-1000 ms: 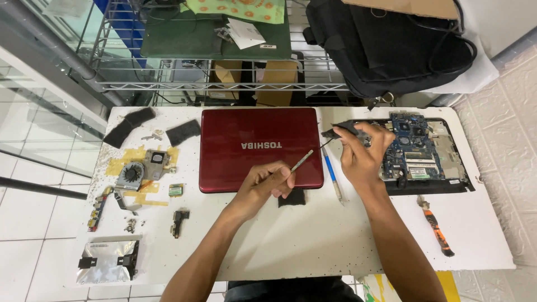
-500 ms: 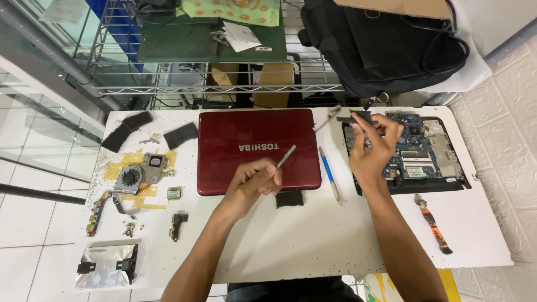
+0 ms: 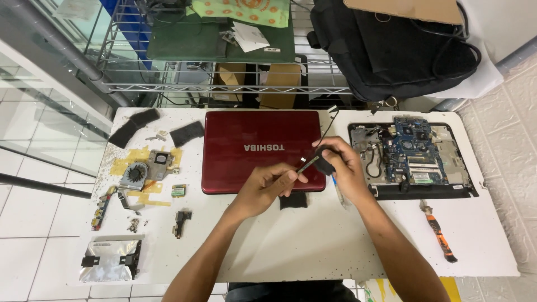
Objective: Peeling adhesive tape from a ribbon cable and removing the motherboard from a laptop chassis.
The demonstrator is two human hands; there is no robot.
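Parts lie scattered at nine o'clock on the white surface [image 3: 313, 240]: a cooling fan [image 3: 136, 174] on yellow tape, a small green chip [image 3: 179, 190], a silver pouch [image 3: 110, 265]. Centre, a closed red laptop [image 3: 254, 150]. Over its lower right corner the left hand [image 3: 267, 188] pinches a thin tool [image 3: 309, 164], whose tip meets a small black part [image 3: 325, 165] gripped in the right hand [image 3: 342, 162]. At three o'clock sits an opened laptop base [image 3: 414, 159]; below it, an orange-handled screwdriver [image 3: 439, 236].
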